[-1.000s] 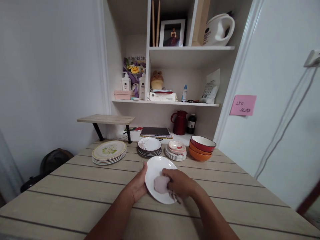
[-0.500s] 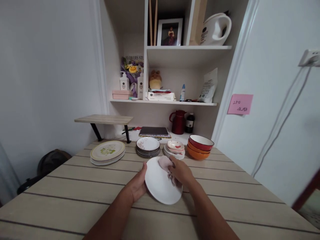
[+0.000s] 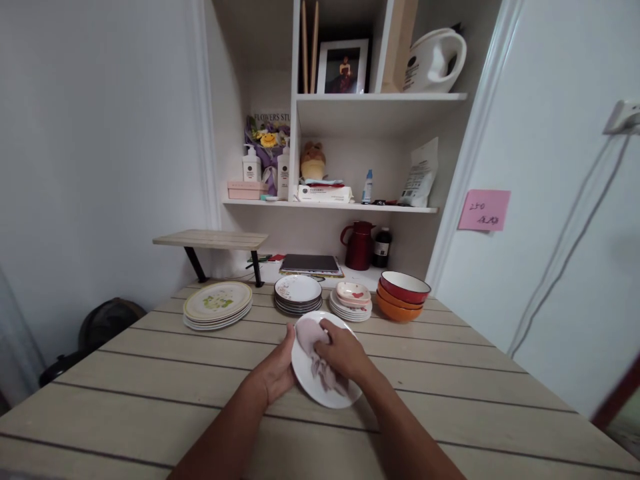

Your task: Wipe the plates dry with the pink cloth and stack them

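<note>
A white plate [image 3: 311, 381] is tilted toward me above the near part of the table. My left hand [image 3: 277, 371] grips its left edge, thumb up along the rim and the other fingers partly hidden behind it. My right hand [image 3: 341, 350] is closed on a pale pinkish cloth [image 3: 310, 335] and presses it against the face of the plate. Folds of the cloth hang down across the plate's middle.
Along the back of the wooden table [image 3: 200, 380] stand large green-patterned plates [image 3: 219, 301], dark-rimmed plates [image 3: 298, 291], small plates with pink heart-marked dishes [image 3: 353, 293] on top, and red and orange bowls [image 3: 404, 293]. Behind are a small raised shelf [image 3: 213, 239] and a red jug [image 3: 359, 245].
My right hand has moved the cloth leftward across the plate, from its upper right to its left and middle. My left hand keeps its hold. The view has shifted slightly.
</note>
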Available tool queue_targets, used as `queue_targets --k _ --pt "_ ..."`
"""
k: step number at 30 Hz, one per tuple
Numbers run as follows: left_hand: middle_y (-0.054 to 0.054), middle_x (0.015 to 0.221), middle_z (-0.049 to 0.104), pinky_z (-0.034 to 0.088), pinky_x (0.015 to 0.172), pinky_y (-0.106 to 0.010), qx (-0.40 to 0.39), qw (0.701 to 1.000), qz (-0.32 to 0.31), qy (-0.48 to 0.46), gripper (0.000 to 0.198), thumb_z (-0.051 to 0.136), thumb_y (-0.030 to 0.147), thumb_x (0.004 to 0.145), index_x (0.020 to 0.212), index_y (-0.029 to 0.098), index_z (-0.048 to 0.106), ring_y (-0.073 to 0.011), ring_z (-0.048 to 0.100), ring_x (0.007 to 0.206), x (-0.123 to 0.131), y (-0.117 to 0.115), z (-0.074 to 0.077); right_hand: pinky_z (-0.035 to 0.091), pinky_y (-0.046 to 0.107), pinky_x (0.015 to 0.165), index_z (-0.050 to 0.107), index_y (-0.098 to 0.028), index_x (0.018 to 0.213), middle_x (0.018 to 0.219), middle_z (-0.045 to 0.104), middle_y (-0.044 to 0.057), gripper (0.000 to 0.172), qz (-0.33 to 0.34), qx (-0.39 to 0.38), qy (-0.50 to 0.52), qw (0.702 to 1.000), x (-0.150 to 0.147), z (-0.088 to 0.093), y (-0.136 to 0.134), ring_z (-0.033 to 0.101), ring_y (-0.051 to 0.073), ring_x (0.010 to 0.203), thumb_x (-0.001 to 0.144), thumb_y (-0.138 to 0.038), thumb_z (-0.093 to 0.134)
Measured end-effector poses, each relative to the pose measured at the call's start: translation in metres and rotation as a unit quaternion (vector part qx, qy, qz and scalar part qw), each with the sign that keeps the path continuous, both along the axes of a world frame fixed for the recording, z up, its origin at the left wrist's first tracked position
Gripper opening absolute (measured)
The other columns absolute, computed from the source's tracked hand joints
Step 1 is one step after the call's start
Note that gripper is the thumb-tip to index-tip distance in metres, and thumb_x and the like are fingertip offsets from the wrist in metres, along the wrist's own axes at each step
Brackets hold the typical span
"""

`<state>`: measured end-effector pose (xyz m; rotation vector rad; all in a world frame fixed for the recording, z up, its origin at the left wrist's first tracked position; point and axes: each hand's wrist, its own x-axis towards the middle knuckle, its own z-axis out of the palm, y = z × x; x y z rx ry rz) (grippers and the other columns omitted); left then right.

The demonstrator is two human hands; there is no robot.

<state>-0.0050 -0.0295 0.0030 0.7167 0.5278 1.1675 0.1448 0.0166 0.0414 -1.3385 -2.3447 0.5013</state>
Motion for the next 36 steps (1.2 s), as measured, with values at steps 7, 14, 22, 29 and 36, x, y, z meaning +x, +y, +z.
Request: queue_targets --k 7,14,22,29,36 --pt "-0.015 0.124 0.064 0.033 0.107 -0.041 -0.006 1.0 -0.002 0.02 0.067 0.045 0.058 0.086 0.137 0.014 0.047 -0.0274 0.056 0.119 -0.001 -0.004 0.001 0.031 0.027 0.065 0.055 -0.024 0.113 0.1 0.067 0.006 0.033 -0.117 0.015 0.006 0.993 0.022 -0.004 0.026 0.059 0.021 0.088 0.081 -0.025 0.044" --pt "-0.015 0.129 0.06 0.03 0.109 -0.043 -0.022 1.0 0.022 -0.003 0.072 0.044 0.06 0.085 0.142 0.015 0.039 -0.0286 0.052 0.124 -0.005 -0.001 -0.002 0.038 0.027 0.076 0.066 -0.022 0.104 0.103 0.065 0.006 0.047 -0.032 -0.023 0.006 0.999 0.045 -0.01 0.024 0.058 0.021 0.094 0.064 -0.004 0.048" --pt "-0.016 0.126 0.062 0.029 0.109 -0.042 0.015 1.0 0.012 -0.021 0.07 0.045 0.058 0.086 0.139 0.012 0.043 -0.0291 0.052 0.123 -0.004 0.001 -0.002 0.048 0.033 0.086 0.052 -0.023 0.129 0.129 0.054 0.008 0.056 0.102 -0.144 0.223 0.959 0.046 0.004 0.011 0.058 0.02 0.102 0.074 -0.015 0.05" --pt "-0.016 0.121 0.065 0.03 0.108 -0.042 0.018 1.0 0.013 -0.016 0.067 0.043 0.059 0.087 0.135 0.012 0.048 -0.0286 0.056 0.117 -0.004 0.003 -0.004 0.039 0.041 0.101 0.046 -0.017 0.134 0.133 0.051 0.014 0.058 0.064 -0.097 0.164 0.98 0.035 -0.007 0.009 0.051 0.025 0.117 0.083 -0.043 0.053" --pt "-0.015 0.121 0.065 0.036 0.104 -0.04 -0.004 1.0 0.023 -0.021 0.061 0.051 0.052 0.087 0.134 0.013 0.049 -0.0272 0.059 0.113 -0.005 0.002 -0.007 0.031 0.037 0.108 0.046 -0.014 0.136 0.14 0.046 0.015 0.069 0.084 -0.012 0.065 0.994 0.005 -0.014 -0.002 0.042 0.025 0.128 0.068 -0.016 0.059"
